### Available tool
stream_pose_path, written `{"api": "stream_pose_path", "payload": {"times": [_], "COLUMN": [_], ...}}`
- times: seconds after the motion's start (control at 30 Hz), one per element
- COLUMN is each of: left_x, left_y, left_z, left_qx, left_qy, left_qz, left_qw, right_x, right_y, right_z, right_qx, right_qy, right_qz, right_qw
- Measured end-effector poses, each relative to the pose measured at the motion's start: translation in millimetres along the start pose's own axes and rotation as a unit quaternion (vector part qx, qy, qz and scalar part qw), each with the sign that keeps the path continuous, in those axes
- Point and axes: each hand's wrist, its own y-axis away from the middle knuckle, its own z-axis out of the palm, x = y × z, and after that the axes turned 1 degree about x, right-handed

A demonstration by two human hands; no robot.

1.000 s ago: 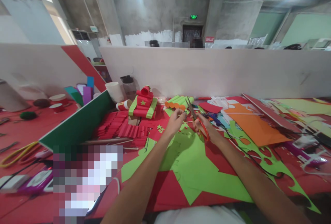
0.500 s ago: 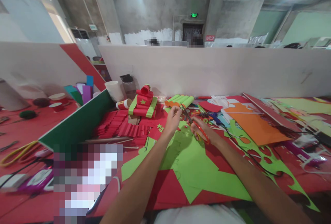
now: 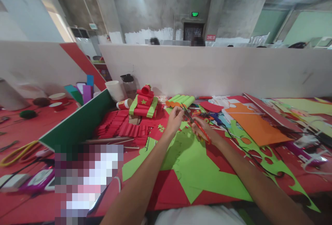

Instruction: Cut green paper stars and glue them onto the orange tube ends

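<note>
My right hand (image 3: 203, 127) grips scissors (image 3: 187, 113) with orange-red handles. Their blades point up and to the left and look slightly apart, near the fingertips of my left hand (image 3: 175, 117). Those left fingers are pinched together; whatever lies between them is too small to make out. Green paper sheets (image 3: 192, 162) spread beneath both hands, over red paper (image 3: 166, 187). Small yellow-green stars (image 3: 160, 127) lie on red paper left of my left hand. Beyond the hands rest green paper rolls (image 3: 180, 100).
A tank-like red paper model (image 3: 144, 102) stands behind folded red strips (image 3: 121, 124). A green board (image 3: 77, 121) leans at left, near a white cup (image 3: 114, 90). On the right are a blue glue gun (image 3: 215, 117) with its cable, orange paper (image 3: 259, 124) and cut green scraps (image 3: 272, 159).
The scissor blades have shifted slightly, and the right-hand fingers on the handles look more closed. The left hand stays pinched in nearly the same place.
</note>
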Motion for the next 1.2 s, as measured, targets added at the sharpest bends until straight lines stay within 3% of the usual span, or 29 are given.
{"api": "stream_pose_path", "payload": {"times": [0.73,1.2], "left_x": [3.4,2.3], "left_y": [1.0,-0.2], "left_z": [-1.3,-1.4], "left_qx": [0.0,0.007], "left_qy": [-0.006,0.006], "left_qz": [0.006,0.01], "left_qw": [1.0,1.0], "right_x": [3.4,-6.6], "right_y": [-0.4,4.6], "right_z": [-0.7,2.6], "right_qx": [0.011,0.004], "right_qy": [0.001,0.023], "right_qz": [0.008,0.001], "right_qw": [1.0,1.0]}}
